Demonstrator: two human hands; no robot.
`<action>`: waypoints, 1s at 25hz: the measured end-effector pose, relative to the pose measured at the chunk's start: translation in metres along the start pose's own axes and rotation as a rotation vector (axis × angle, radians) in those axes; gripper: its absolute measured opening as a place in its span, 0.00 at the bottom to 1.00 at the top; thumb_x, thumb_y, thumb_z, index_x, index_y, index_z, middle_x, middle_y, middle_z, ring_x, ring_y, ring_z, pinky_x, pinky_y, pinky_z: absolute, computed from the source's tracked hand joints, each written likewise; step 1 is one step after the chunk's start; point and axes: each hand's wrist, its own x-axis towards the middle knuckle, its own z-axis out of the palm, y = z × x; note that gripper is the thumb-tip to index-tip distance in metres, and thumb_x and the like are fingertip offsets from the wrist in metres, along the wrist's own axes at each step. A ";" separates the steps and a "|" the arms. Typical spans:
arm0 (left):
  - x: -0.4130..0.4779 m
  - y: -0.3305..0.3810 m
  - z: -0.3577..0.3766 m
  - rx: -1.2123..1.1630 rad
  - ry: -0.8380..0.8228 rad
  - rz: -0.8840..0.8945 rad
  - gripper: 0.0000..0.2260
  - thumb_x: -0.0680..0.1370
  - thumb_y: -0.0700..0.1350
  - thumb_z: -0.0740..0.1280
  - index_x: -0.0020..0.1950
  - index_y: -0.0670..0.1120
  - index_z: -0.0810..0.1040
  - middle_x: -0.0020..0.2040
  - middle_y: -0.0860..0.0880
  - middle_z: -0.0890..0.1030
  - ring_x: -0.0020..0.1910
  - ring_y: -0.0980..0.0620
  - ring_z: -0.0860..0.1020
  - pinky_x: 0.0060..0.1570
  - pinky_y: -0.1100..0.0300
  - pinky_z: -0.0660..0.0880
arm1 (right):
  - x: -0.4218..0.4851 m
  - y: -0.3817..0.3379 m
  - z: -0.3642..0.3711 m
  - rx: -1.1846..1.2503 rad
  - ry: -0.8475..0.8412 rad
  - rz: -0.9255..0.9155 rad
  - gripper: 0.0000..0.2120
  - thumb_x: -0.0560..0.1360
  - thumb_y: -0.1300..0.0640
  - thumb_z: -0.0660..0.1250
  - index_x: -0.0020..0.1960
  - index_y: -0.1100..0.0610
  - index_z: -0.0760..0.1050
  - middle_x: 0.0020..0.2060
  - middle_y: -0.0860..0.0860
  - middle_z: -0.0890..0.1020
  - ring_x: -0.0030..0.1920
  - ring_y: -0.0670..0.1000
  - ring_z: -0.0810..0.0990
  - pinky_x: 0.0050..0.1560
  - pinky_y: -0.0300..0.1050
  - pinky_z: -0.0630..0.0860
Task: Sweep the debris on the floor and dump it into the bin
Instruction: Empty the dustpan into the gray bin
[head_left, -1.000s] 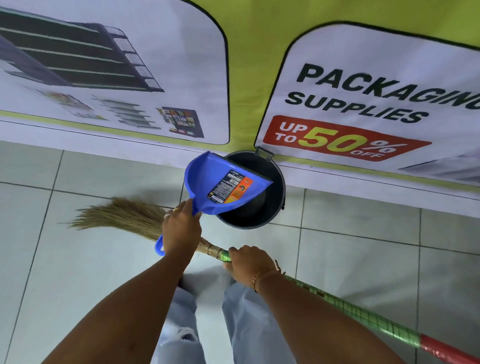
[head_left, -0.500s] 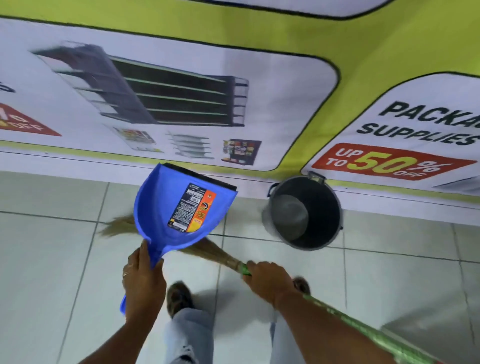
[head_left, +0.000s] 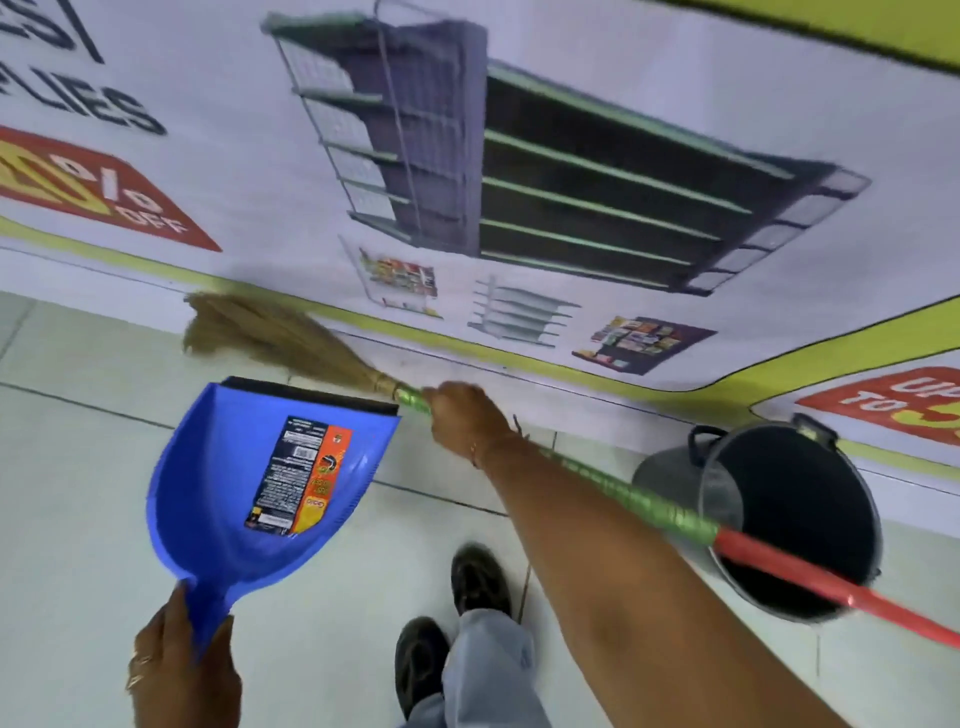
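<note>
1. The blue dustpan (head_left: 265, 483) is gripped by its handle in the left hand (head_left: 182, 670), fingers wrapped round the stem; its open mouth with the black lip is pointed away from the person, toward the wall banner (head_left: 519, 156), and it is carried clear of the floor (head_left: 78, 493). No debris can be made out in it.

2. The broom (head_left: 519, 457) is held in the right hand (head_left: 467, 415), fist shut round the green-wrapped shaft just behind the bristle head. Its long axis is laid diagonally: bristles up and to the left, near the foot of the banner, red end trailing down to the right.

3. The relation that counts: the bin (head_left: 789, 519) is left well to the right, beside the wall, and the broom's red tail is crossed over its dark opening. The right arm is the nearer one; the dustpan hand is far from it, on the other side of the body.

4. Against a second ago, the dustpan is no longer tipped over the bin; it has been drawn away to the left, and the view has been swung left along the banner.

5. The bristles have been carried out past the dustpan's lip toward the wall, so a fresh sweep is judged to be the step in hand.
</note>
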 end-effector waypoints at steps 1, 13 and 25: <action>0.005 -0.007 0.006 0.004 -0.021 -0.028 0.31 0.68 0.53 0.57 0.58 0.29 0.73 0.48 0.24 0.76 0.44 0.22 0.75 0.47 0.31 0.73 | 0.022 0.001 -0.005 -0.028 0.026 -0.023 0.18 0.74 0.65 0.59 0.63 0.61 0.73 0.57 0.62 0.78 0.58 0.64 0.77 0.58 0.53 0.74; 0.025 0.034 0.057 -0.144 -0.354 -0.173 0.27 0.67 0.29 0.69 0.65 0.36 0.69 0.55 0.30 0.73 0.51 0.30 0.74 0.51 0.37 0.73 | -0.020 -0.006 0.045 0.047 0.485 0.012 0.17 0.57 0.67 0.77 0.46 0.62 0.82 0.37 0.56 0.84 0.37 0.59 0.83 0.35 0.44 0.81; 0.042 0.080 0.242 -0.079 -0.683 -0.224 0.24 0.74 0.41 0.67 0.67 0.43 0.63 0.66 0.40 0.66 0.64 0.38 0.68 0.62 0.38 0.68 | -0.062 0.075 0.170 0.005 0.580 0.377 0.13 0.70 0.56 0.60 0.46 0.60 0.81 0.36 0.55 0.84 0.36 0.57 0.83 0.34 0.45 0.80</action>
